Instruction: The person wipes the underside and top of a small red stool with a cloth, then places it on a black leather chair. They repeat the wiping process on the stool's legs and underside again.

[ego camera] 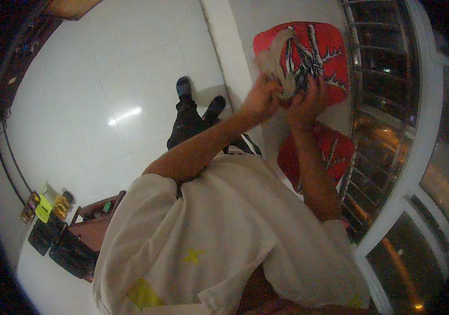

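A beige cloth (285, 84) is bunched up over a red cushion (333, 63) printed with pale branch shapes. Black-and-white patterned fabric (305, 63) lies against the beige cloth; whether they are one piece I cannot tell. My left hand (266, 96) grips the near left edge of the beige cloth, and it is partly blurred. Beside it, my right hand (309, 100) pinches the lower part of the patterned fabric. A second red cushion (336, 151) sits nearer to me, partly behind my right forearm.
A metal window grille (384, 67) runs along the right, beside the ledge with the cushions. My feet in dark footwear (184, 84) stand on the pale tiled floor (130, 78). At the lower left are a brown wooden rack (92, 230), black bags (69, 256) and a yellow-green item (43, 208).
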Demonstrator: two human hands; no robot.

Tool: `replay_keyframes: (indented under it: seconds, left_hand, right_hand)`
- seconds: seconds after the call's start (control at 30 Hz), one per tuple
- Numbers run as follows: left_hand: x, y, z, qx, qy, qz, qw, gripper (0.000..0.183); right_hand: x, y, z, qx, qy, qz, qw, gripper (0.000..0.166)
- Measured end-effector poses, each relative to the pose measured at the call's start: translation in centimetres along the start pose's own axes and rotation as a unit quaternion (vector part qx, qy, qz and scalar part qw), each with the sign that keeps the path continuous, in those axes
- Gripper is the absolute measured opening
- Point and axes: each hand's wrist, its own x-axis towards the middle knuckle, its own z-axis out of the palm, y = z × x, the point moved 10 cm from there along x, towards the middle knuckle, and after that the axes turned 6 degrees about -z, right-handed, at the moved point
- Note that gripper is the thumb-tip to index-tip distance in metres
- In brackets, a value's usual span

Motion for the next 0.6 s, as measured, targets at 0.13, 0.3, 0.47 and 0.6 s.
replay_keyframes:
  seconds: [0.13, 0.3, 0.47, 0.6]
  left_hand:
    - [-5.5, -3.1, 9.7, 0.199, -0.200, 0.101, 0.954, 0.035]
    - [-6.6, -3.7, 10.8, 0.162, -0.326, -0.001, 0.932, 0.040]
    - [-5.3, 6.3, 3.8, -0.127, -0.302, -0.227, 0.917, 0.037]
    - [-6.0, 7.3, 5.8, -0.191, -0.323, -0.248, 0.893, 0.043]
  right_hand:
    - [0.6, -0.1, -0.3, 0.018, -0.031, -0.006, 0.999, 0.046]
    - [-1.1, 2.5, -4.5, 0.149, -0.066, 0.100, 0.982, 0.043]
    - [-8.3, 0.0, -9.2, 0.156, -0.267, 0.362, 0.879, 0.042]
    - [-17.7, -2.0, -2.7, 0.569, -0.130, 0.517, 0.627, 0.038]
